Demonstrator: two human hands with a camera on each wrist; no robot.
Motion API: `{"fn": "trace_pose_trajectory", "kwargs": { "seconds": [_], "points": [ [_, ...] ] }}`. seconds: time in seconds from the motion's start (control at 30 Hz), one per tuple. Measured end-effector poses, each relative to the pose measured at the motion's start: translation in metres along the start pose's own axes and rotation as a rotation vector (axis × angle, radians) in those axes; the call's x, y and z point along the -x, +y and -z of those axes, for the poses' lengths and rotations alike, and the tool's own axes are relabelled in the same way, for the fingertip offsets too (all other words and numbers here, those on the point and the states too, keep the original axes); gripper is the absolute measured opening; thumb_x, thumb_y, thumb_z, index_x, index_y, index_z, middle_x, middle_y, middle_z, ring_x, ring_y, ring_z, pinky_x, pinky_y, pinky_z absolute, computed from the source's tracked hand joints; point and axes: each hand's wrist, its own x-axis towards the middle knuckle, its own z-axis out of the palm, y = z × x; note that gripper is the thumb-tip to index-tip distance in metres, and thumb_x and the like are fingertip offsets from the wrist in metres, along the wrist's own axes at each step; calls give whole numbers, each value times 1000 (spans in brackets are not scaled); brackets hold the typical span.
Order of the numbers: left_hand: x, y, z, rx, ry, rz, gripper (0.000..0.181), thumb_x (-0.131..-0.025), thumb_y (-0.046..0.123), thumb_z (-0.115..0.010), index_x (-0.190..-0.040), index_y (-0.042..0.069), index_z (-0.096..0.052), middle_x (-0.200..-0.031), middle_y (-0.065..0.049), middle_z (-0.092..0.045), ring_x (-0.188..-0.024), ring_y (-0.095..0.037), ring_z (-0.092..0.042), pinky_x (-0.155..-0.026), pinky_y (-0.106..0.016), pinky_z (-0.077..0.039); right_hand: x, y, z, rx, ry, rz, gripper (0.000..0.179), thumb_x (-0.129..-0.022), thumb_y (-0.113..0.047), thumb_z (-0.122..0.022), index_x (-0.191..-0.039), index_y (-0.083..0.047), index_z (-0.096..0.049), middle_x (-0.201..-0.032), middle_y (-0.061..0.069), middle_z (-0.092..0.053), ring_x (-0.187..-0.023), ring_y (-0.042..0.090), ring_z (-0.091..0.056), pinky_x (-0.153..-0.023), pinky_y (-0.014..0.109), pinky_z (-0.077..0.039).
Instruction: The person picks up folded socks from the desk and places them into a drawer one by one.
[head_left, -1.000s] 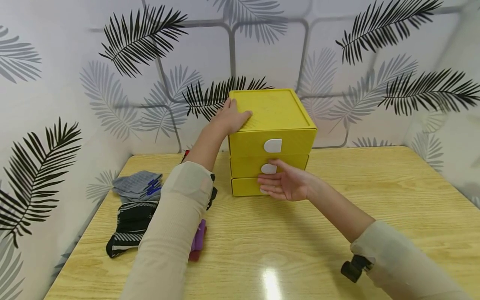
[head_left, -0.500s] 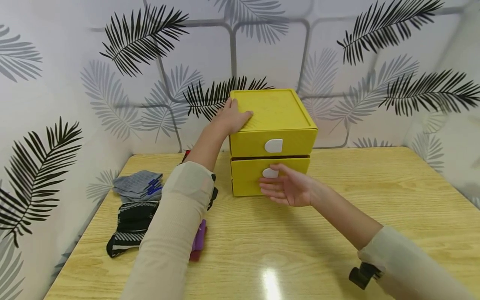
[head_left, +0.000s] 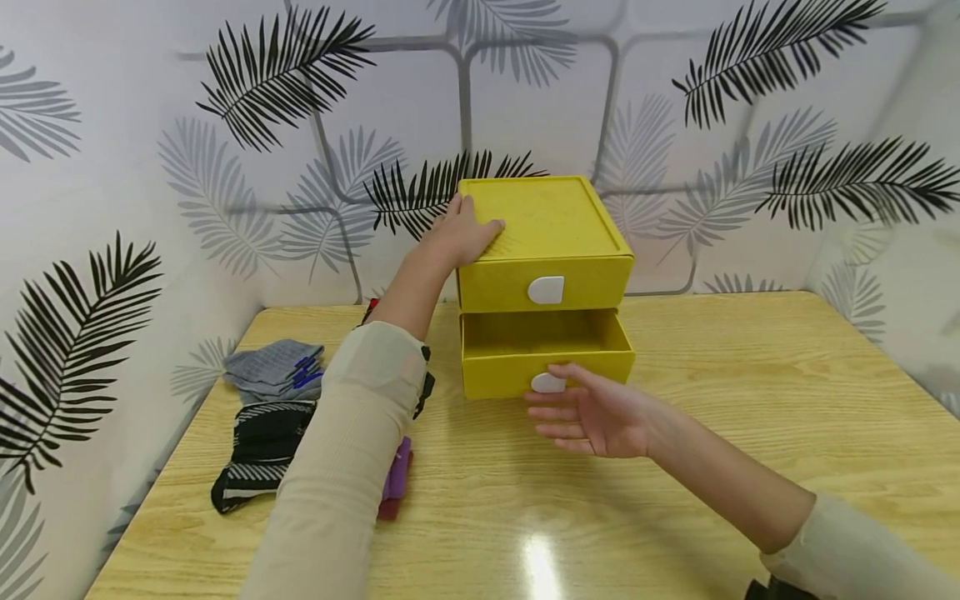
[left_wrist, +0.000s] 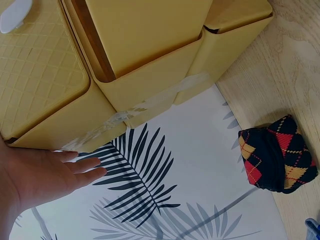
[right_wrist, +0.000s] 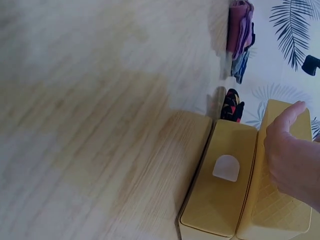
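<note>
Light wall [head_left: 536, 108] with black and grey feathery leaf print. Wood-grain table [head_left: 750, 400] runs up to it; glare patch [head_left: 542, 571] toward the front edge. Yellow drawer unit [head_left: 540, 218], three tiers, stands near the surface's back edge, around the middle of it. Top drawer [head_left: 491, 287] closed, white tab [head_left: 546, 289] on its front. Middle drawer [head_left: 498, 377] pulled out, inside visible from above. Bottom drawer [right_wrist: 212, 205] closed, seen in the right wrist view. Clear tape [left_wrist: 122, 117] along the unit's side.

Left hand [head_left: 461, 237]: not gripping, laid over the unit's upper left edge, thumb on top, fingers straight along the side. Right hand [head_left: 596, 417]: thumb and forefinger pinch the handle tab [head_left: 546, 384] of the middle drawer; other fingers extended below it. Cream sleeves [head_left: 337, 467] on both arms.

Folded socks toward the left edge: grey bundle [head_left: 270, 371] with blue marks nearest the back left corner, black-and-white bundle [head_left: 262, 450] in front of it. Purple fabric [head_left: 399, 471] and dark red fabric [head_left: 390, 508] lie farther from that edge, partly behind the left sleeve. Argyle bundle [left_wrist: 280, 155] near the back edge, left of the unit, mostly hidden in the head view.
</note>
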Motion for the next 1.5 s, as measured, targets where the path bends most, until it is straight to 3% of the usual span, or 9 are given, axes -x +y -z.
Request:
{"fn": "trace_pose_trajectory", "kwargs": {
  "seconds": [0.93, 1.5],
  "points": [
    [-1, -1, -1, -11, 14, -11, 76, -94, 53, -31, -148, 13, 5, -152, -2, 11, -137, -26, 1, -108, -46, -9, 44, 44, -15, -33, -191, -43, 40, -98, -39, -35, -118, -10, -54, -103, 1, -61, -87, 13, -62, -76, 27, -50],
    [0, -1, -1, -3, 10, -7, 76, -95, 53, -30, -148, 13, 6, -152, -1, 12, -137, -26, 3, -108, -46, -8, 48, 57, -16, 6, -199, -67, 49, -98, -40, -33, -127, -4, -45, -106, 2, -58, -87, 12, -61, -74, 24, -50]
  ]
}}
